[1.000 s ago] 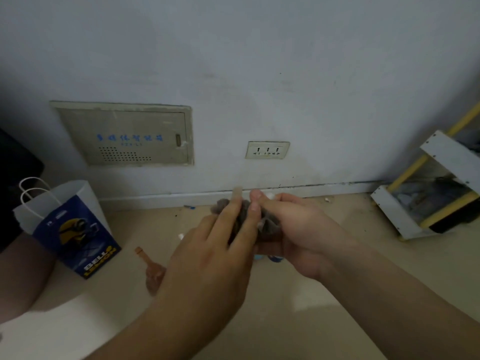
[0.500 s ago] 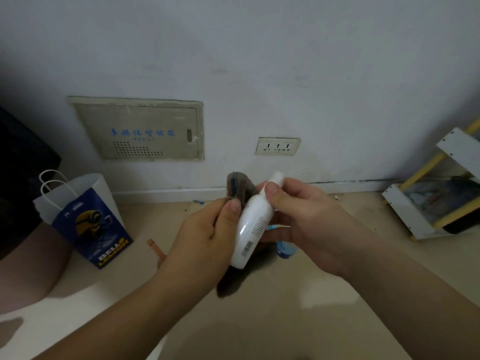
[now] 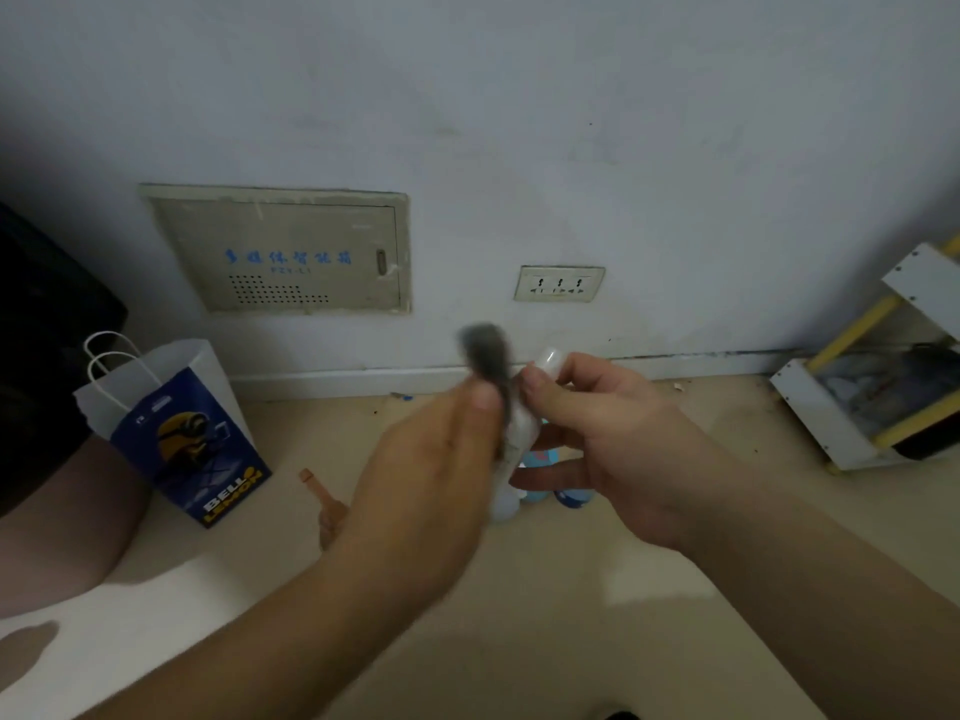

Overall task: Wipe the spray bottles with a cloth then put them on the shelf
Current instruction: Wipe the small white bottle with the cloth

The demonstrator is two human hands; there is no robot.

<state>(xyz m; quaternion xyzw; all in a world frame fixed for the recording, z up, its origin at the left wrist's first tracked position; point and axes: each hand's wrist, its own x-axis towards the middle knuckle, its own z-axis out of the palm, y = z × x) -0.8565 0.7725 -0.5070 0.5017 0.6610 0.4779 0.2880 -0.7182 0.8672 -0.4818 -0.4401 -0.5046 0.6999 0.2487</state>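
Observation:
My right hand [image 3: 602, 444] pinches a white spray bottle [image 3: 524, 423] near its clear cap, holding it upright at mid-frame. My left hand [image 3: 431, 470] grips a grey cloth [image 3: 488, 356] and presses it against the bottle's left side; hand and cloth are motion-blurred. Below my hands, other bottles stand on the floor: a blue one [image 3: 571, 496] and a pale one [image 3: 504, 504], both partly hidden. The white and yellow shelf [image 3: 841, 418] stands at the right by the wall.
A white and blue paper bag [image 3: 176, 433] stands on the floor at left. A brown bottle [image 3: 327, 506] lies by my left wrist. A wall panel [image 3: 280, 252] and a socket [image 3: 560, 284] are on the wall ahead. Someone's leg [image 3: 62, 517] shows at far left.
The bottle came out of the bunched cloth and now stands more upright. My left hand has slid the cloth up along its side.

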